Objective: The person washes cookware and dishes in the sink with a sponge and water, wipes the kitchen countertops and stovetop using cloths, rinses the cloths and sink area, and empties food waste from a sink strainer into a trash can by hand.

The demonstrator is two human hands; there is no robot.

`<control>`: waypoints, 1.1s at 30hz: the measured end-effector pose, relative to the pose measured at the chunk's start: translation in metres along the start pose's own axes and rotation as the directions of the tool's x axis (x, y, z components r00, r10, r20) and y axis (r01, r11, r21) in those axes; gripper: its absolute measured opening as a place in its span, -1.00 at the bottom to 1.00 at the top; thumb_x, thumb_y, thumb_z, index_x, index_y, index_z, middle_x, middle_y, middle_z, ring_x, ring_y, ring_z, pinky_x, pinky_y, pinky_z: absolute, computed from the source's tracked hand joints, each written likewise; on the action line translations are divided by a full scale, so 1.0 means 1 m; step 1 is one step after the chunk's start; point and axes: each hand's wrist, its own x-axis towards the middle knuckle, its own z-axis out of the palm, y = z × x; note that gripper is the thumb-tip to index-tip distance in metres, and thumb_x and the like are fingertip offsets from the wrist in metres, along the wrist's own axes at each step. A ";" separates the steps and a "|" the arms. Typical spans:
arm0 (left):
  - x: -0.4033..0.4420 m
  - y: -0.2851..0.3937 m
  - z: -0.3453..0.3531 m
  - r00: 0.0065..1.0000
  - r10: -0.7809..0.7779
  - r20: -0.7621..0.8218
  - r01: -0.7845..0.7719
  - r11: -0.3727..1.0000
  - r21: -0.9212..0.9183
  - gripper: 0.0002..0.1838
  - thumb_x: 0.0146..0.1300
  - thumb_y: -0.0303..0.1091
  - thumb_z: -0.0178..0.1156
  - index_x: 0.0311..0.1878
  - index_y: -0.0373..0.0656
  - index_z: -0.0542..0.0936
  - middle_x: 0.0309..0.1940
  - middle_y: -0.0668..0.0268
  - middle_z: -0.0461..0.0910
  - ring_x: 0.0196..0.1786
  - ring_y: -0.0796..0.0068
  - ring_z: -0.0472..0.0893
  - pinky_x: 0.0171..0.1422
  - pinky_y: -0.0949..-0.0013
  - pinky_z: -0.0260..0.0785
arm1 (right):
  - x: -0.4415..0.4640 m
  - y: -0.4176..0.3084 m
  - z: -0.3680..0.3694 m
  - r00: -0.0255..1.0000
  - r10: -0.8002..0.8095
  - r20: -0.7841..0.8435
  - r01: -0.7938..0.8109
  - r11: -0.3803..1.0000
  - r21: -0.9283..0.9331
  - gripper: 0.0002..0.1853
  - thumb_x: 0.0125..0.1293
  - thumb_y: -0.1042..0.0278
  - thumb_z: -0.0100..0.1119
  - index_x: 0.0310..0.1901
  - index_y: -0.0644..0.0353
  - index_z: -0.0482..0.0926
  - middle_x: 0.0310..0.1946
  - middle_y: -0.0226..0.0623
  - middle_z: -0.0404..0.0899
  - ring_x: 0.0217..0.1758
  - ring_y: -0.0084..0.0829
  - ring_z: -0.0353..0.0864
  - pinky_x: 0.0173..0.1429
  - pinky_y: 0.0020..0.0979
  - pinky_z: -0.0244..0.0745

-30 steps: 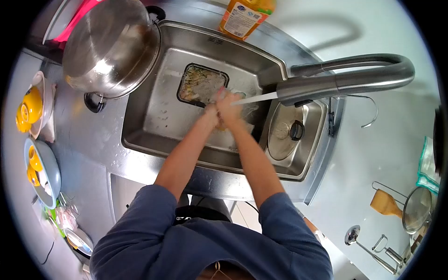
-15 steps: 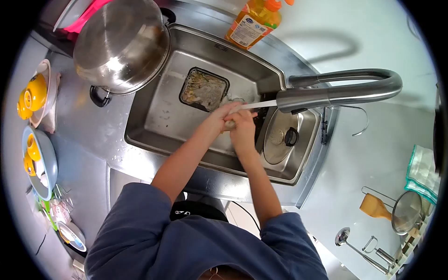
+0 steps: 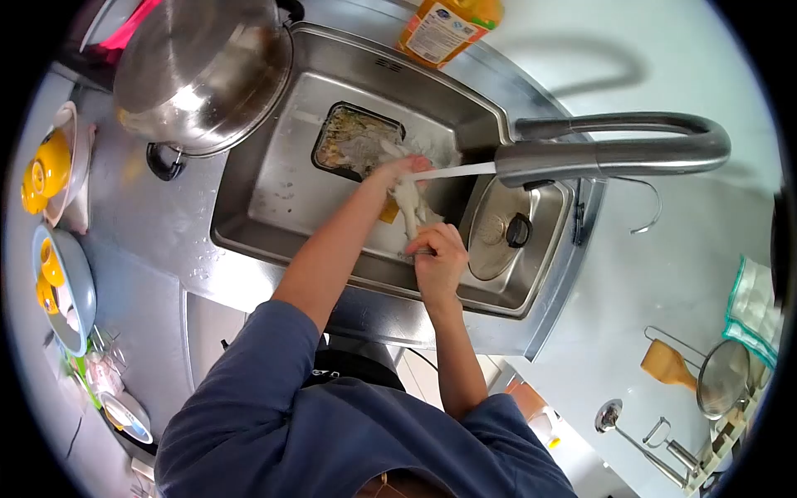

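The steel bench (image 3: 133,241) runs out of sight at the left, where the lens's dark border begins, and the person's sleeves cover part of its front edge. Set into it, the sink (image 3: 303,199) shows a wide stretch of floor between its left wall and the hands, with narrower room toward its front edge. The large pot (image 3: 199,79) covers part of the sink's left edge; its own top is cut off by the frame. The tap (image 3: 631,158) reaches in over the sink's right wall, its stream meeting the left hand (image 3: 405,170). In the side basin (image 3: 544,278) along the right edge rests a glass lid (image 3: 491,224). The orange bottle (image 3: 448,31), its upper part cropped, stands at the back edge. Between the hands stretches a pale limp item (image 3: 408,207), over the sink floor, right of the middle; whether it is cloth cannot be told. The left hand appears to grasp its upper end, though water and blur hide the fingers; the right hand (image 3: 442,253), near the sink's front edge, has its fingers curled around the lower end. A small yellow patch (image 3: 388,211) beside the item is too covered to identify.
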 end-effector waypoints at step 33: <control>-0.087 0.024 0.018 0.988 -0.154 -0.023 0.135 0.925 -0.356 -0.40 0.29 0.19 -0.01 0.15 -0.13 0.43 -0.02 0.26 0.52 0.01 0.38 0.52 0.13 0.26 0.42 | 0.107 0.124 0.021 0.834 0.457 0.308 -0.532 0.521 0.667 -0.82 0.29 0.41 0.11 -0.12 0.28 0.55 -0.31 -0.40 0.58 -0.35 -0.65 0.49 -0.32 -0.62 0.35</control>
